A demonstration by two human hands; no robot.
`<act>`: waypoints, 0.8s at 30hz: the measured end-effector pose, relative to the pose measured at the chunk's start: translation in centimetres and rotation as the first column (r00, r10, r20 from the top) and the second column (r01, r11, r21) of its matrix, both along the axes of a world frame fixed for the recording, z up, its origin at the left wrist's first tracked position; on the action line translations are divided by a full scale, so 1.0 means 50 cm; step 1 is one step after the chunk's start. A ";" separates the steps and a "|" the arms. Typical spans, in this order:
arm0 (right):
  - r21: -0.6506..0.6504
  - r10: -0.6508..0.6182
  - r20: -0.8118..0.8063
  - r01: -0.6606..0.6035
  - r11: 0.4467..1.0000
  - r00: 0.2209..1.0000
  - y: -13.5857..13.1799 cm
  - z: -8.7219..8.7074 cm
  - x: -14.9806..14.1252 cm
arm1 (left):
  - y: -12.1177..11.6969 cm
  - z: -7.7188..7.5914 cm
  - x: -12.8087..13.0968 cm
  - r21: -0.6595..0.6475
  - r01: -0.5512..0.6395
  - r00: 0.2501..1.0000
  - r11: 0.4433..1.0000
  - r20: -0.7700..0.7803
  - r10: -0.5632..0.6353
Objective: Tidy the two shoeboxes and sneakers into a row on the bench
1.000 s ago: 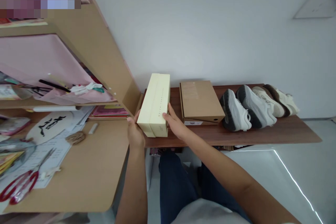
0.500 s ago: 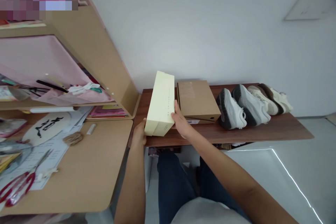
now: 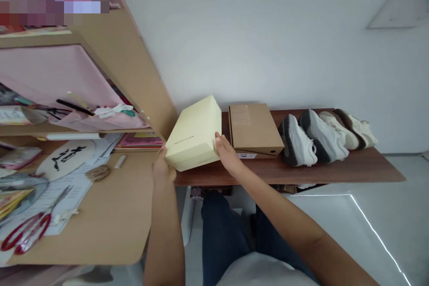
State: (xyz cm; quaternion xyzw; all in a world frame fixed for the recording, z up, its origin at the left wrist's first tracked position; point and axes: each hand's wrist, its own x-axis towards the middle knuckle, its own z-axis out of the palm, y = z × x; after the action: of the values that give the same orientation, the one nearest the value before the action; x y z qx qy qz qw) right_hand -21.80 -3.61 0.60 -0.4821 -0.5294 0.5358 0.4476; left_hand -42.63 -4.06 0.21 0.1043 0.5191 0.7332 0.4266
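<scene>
Both my hands hold a pale yellow shoebox point(image 3: 194, 129) over the left end of a dark wooden shelf point(image 3: 254, 173). My left hand point(image 3: 163, 167) grips its near left corner, and my right hand point(image 3: 228, 154) presses on its right side with the thumb toward the top. The box is tilted, its broad lettered face turned up; whether its underside touches the shelf is hidden. Just right of it, a brown cardboard shoebox point(image 3: 256, 127) rests on the shelf.
Grey-white sneakers point(image 3: 301, 143) and a cream pair of shoes point(image 3: 355, 129) stand farther right on the shelf. At the left is a desk point(image 3: 110, 219) with red-handled scissors point(image 3: 33, 228), papers and a twine bundle point(image 3: 98, 173). A wall point(image 3: 261, 40) rises behind.
The yellow box has rolled to the left between my hands, so its broad face now points up. My left hand has shifted left with it. The brown box and shoes stay in place.
</scene>
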 end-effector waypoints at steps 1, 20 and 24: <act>-0.021 0.005 0.020 -0.005 1.000 1.000 0.002 0.003 -0.001 | 0.004 -0.002 -0.001 0.011 -0.014 0.999 1.000 -0.033 0.014; -0.055 -0.010 0.002 0.010 0.998 1.000 0.009 -0.094 -0.034 | 0.020 -0.090 -0.008 0.049 0.007 0.943 0.999 -0.333 0.010; -0.056 -0.032 0.017 0.033 0.998 0.999 0.005 -0.111 -0.041 | 0.025 -0.116 -0.015 0.035 0.027 0.927 0.999 -0.376 -0.012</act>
State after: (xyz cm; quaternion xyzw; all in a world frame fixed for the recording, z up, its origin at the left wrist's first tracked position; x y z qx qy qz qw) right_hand -23.87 -3.35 -4.95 -0.5073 -0.5097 0.5394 0.4381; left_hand -43.36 -2.82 -5.62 0.2562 0.5753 0.7056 0.3247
